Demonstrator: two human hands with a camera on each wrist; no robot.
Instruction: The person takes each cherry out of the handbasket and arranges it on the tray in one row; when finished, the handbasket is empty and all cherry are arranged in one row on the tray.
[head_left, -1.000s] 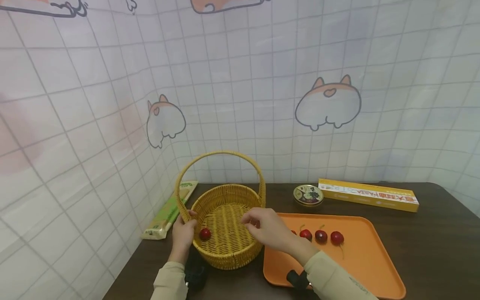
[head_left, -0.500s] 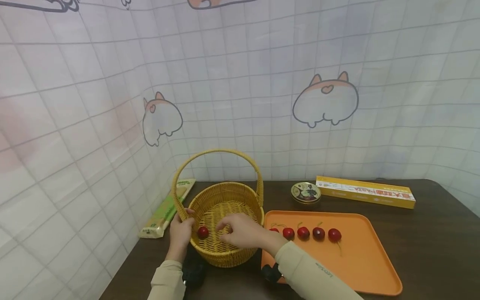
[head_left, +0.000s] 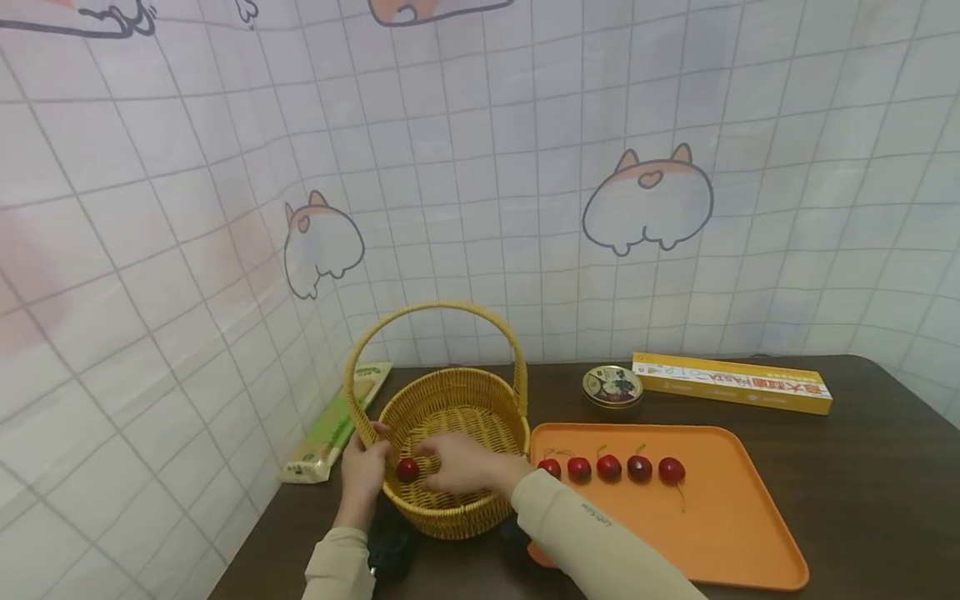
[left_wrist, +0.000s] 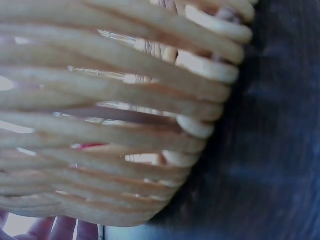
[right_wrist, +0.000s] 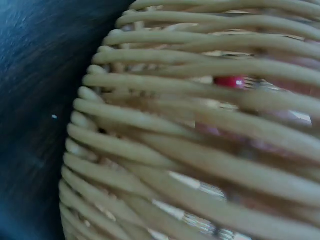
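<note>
A yellow wicker basket (head_left: 450,521) with a tall hoop handle stands on the dark table. My left hand (head_left: 363,477) grips its left rim at the foot of the handle; in the left wrist view some fingers (left_wrist: 62,230) show below the weave. Inside, near the left wall, lies one red cherry (head_left: 407,470). My right hand (head_left: 465,465) reaches down into the basket, thumb and forefinger parted just right of that cherry. Through the weave in the right wrist view a bit of the cherry (right_wrist: 230,81) shows. Several cherries (head_left: 609,468) with stems lie in a row on an orange tray (head_left: 675,542).
Behind the tray stand a round tin (head_left: 612,387) and a long yellow pasta box (head_left: 731,383). A green packet (head_left: 333,429) lies left of the basket, beside the grid-patterned curtain (head_left: 187,292). My right sleeve (head_left: 585,533) crosses the tray's near left corner.
My right hand has moved left and down, from over the basket's right rim to beside the cherry inside. The left hand keeps its grip on the rim.
</note>
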